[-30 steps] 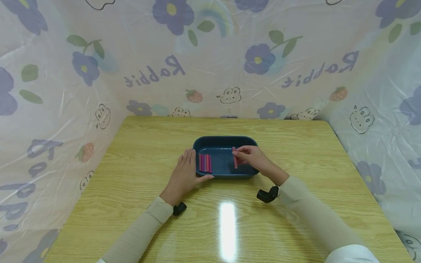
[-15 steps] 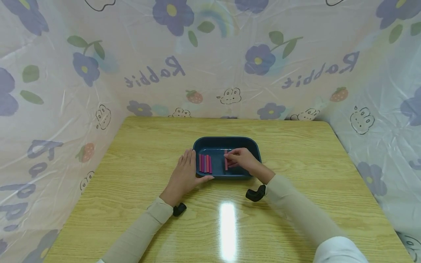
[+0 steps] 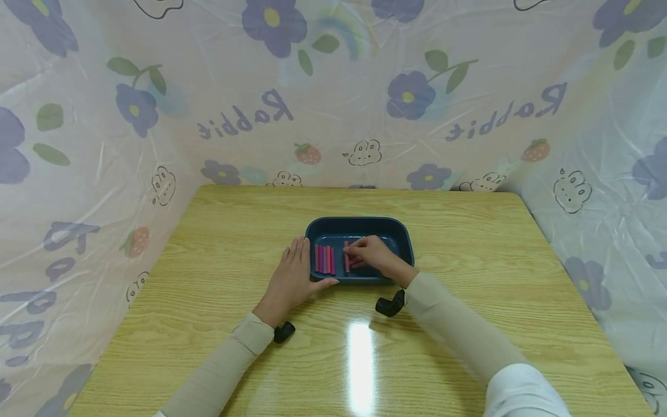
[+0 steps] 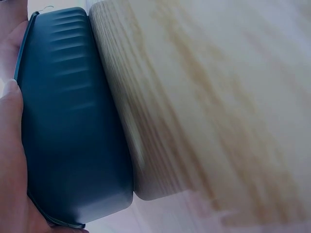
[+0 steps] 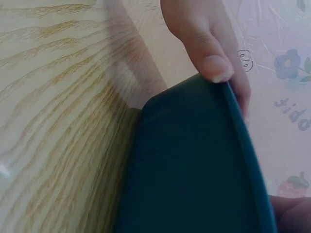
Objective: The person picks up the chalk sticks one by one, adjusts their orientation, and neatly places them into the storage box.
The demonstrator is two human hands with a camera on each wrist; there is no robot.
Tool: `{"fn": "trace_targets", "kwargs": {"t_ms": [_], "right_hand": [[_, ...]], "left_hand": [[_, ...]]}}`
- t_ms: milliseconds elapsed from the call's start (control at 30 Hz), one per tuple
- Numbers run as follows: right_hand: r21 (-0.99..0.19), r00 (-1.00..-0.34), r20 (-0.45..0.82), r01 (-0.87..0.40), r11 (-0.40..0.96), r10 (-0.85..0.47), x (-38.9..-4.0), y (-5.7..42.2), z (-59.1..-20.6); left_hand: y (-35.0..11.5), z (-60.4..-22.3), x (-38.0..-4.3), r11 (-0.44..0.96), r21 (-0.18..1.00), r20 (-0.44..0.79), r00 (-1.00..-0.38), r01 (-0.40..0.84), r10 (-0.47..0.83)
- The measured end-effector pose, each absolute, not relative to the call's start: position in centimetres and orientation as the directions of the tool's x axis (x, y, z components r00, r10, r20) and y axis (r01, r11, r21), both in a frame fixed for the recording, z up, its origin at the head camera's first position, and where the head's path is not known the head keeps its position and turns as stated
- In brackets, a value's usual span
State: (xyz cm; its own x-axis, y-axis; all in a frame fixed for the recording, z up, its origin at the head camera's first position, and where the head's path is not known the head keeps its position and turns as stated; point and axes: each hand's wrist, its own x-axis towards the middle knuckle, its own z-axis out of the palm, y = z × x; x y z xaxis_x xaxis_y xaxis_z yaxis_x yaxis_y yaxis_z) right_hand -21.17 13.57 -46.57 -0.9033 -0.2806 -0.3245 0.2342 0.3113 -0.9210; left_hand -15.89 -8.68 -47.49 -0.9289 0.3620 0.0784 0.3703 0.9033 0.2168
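Note:
In the head view a dark blue oblong tray stands on the table. My left hand lies along its left end with straight fingers. The left thumb touches the front rim in the left wrist view. Inside the tray, my right hand pinches a slim pink stick between thumb and fingers, held roughly front to back. Several pink and purple sticks lie side by side at the tray's left end, with a small gap to the held one. The tray wall hides the sticks from both wrist views.
A wood-grain table surrounds the tray. Patterned cloth hangs behind it and at both sides. Black wrist-camera mounts jut from under both sleeves, low over the table.
My right hand has moved left inside the tray with the pink stick, closer to the row of sticks. The left hand and the tray have stayed put.

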Motion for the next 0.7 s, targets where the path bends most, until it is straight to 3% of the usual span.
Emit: {"fn": "trace_targets", "kwargs": {"t_ms": [700], "right_hand": [[-0.900,-0.892,-0.362,0.258,0.350,-0.272,-22.0,11.6,-47.8]], "left_hand": [[-8.6,-47.5,-15.9,0.902,0.217,0.083,-0.928,0.374,0.364]]}}
